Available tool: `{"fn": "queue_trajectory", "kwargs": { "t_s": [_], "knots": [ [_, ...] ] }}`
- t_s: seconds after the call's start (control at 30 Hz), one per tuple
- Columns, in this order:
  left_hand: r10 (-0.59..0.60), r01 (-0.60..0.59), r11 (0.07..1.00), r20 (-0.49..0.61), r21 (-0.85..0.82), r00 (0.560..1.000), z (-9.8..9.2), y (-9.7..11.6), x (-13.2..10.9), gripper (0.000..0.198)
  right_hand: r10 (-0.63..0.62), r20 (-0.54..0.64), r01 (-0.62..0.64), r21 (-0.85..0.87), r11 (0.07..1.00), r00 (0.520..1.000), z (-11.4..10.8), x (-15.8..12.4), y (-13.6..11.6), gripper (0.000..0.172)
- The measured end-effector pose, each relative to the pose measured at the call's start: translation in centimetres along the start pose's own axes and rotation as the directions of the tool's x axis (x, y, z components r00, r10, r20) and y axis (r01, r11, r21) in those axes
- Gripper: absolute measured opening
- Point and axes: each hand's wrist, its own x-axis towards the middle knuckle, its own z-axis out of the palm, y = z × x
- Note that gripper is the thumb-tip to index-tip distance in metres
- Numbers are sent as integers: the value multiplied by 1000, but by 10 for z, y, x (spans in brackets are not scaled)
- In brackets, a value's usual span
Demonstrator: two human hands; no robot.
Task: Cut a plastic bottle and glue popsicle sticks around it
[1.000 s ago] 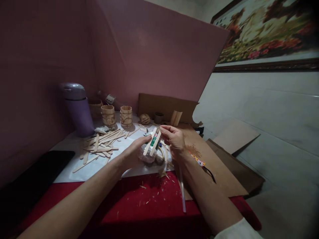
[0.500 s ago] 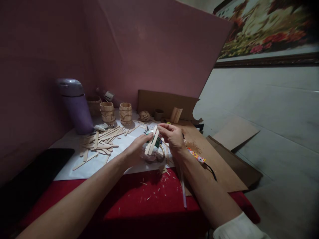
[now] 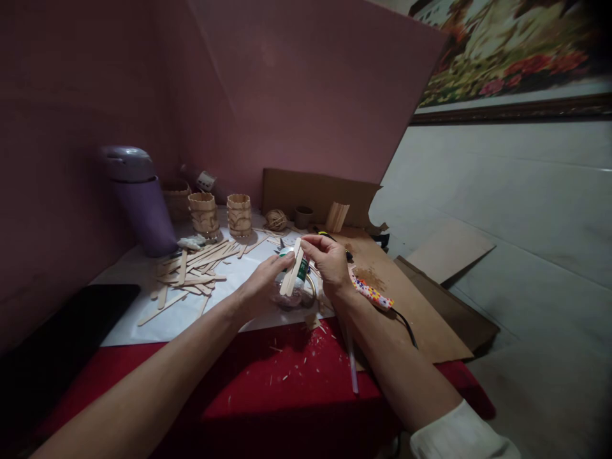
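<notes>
Two pale wooden craft sticks [image 3: 292, 275] slant side by side between my hands, above the front part of the white paper. My left hand [image 3: 264, 282] is closed, its thumb pressed on the sticks from the left and its other fingers mostly hidden. With thumb and forefinger, my right hand [image 3: 329, 260] pinches the sticks near their upper end. Right behind them is a clear container with a green and white label [image 3: 303, 270]; I cannot tell whether my left fingers also touch it. A roll of tape [image 3: 312, 292] shows partly beside the container.
Loose craft sticks [image 3: 198, 271] lie piled at left, near a purple flask [image 3: 146, 213]. Behind stand stick-built cups [image 3: 239, 215], a twine ball [image 3: 276, 220] and bundled sticks [image 3: 337, 217]. A patterned glue gun [image 3: 373, 294] rests on cardboard [image 3: 425, 319] by my right forearm.
The view has shifted slightly. Both hands keep nearly the same grip on the sticks, and more of the glue gun shows beside my right wrist.
</notes>
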Motion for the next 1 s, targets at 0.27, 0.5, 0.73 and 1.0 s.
{"fn": "queue_trajectory", "kwargs": {
  "t_s": [0.27, 0.5, 0.73, 1.0],
  "knots": [
    [-9, 9, 1000, -16, -10, 1000, 4, 3, -3, 45, -30, -6, 30, 19, 999, 1000, 2, -1, 1, 27],
    [-2, 2, 999, -6, -32, 1000, 4, 5, -4, 49, -58, -9, 57, -31, 998, 998, 2, -1, 4, 28],
    [22, -22, 1000, 23, -13, 999, -3, -1, 1, 47, -58, -3, 58, 7, 998, 998, 5, -4, 10, 27],
    [119, -114, 992, -93, 60, 989, -3, 1, 3, 41, -38, -4, 38, 56, 998, 999, 6, 0, 9, 41]
  ]
}}
